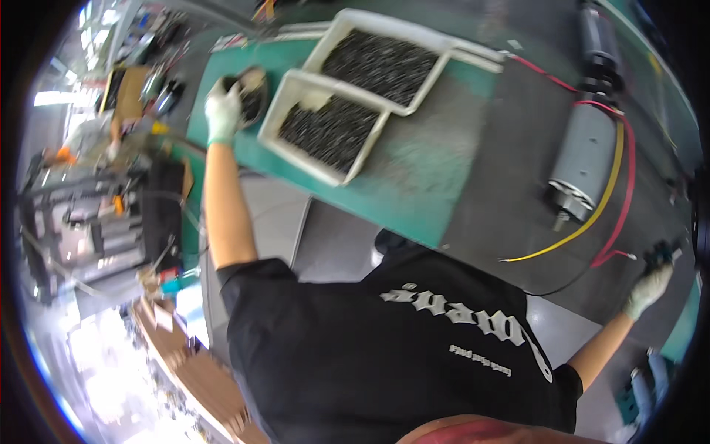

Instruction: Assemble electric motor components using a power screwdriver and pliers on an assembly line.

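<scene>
My left hand (223, 111), in a white glove, is at the near-left side of a small round container (262, 78). Its fingers curl at a dark piece by the rim; what they hold is blurred. At the far right of the bench, my right hand (651, 291), also gloved, is closed on a small dark object (660, 255) whose kind I cannot make out. Right of the round container stand two white bins (268, 126) of small dark pieces (333, 133), one behind the other. A grey cylindrical motor (584, 152) with red and yellow wires lies nearer my right hand.
The bench has a green mat (421, 211) and a dark grey mat (510, 200). Another cylinder (600, 37) lies behind the motor. Loose wire ends reach toward the bench's near edge. Cardboard boxes (211, 385) and machinery (96, 222) stand to my left, with a person (100, 137) beyond.
</scene>
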Demonstrator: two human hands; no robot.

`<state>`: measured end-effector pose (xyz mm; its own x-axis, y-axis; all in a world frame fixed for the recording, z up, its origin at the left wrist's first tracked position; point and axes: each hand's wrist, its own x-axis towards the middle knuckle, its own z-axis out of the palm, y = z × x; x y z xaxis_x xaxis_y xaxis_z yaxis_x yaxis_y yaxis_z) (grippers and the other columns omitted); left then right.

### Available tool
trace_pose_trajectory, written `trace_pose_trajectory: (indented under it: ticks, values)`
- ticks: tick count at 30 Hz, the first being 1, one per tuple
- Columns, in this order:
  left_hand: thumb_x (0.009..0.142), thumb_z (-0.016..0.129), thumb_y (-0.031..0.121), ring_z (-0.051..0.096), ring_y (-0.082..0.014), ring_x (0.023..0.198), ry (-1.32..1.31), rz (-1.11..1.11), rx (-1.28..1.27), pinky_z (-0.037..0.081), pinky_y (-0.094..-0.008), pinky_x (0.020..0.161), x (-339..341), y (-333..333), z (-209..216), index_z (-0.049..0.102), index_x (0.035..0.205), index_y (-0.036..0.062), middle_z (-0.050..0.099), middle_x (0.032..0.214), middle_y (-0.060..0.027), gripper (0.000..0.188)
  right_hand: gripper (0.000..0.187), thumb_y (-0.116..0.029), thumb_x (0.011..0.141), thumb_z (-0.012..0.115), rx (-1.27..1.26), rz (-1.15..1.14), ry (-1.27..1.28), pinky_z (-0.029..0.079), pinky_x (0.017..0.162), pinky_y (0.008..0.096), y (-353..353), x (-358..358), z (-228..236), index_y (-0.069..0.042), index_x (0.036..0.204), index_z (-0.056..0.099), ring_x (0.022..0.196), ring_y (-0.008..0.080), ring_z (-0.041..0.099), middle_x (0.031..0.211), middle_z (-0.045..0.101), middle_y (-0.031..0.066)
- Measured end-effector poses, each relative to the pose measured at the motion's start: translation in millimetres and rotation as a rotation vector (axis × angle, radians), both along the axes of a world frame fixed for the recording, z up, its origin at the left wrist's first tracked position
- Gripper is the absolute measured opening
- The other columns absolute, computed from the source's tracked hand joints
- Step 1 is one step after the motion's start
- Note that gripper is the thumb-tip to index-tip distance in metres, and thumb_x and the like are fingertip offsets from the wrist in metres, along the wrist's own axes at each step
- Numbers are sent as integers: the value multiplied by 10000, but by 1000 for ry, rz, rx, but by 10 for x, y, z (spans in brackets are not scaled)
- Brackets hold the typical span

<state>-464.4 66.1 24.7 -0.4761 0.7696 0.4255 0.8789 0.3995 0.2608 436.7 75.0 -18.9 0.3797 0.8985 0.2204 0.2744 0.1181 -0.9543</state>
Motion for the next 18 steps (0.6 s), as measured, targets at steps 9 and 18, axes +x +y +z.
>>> trace_pose_trajectory:
  ticks: [9,18]
  values:
    - [896,579,134,647,-223,803,-287,-95,49,500,-345,750,-163,-223,-94,635,1028,-35,693,915,-151,222,468,-429,1009,415,-12,-141,296,512,763,326,115,-402,-221,-23,1174,578,861,191,620,1032,635,87]
    - [898,581,162,624,-129,699,-956,-119,268,492,-252,617,-170,-48,-183,646,1028,-31,696,906,-134,242,540,-492,983,441,11,-112,370,495,823,351,208,-300,-249,-19,1226,534,912,205,589,1064,600,89]
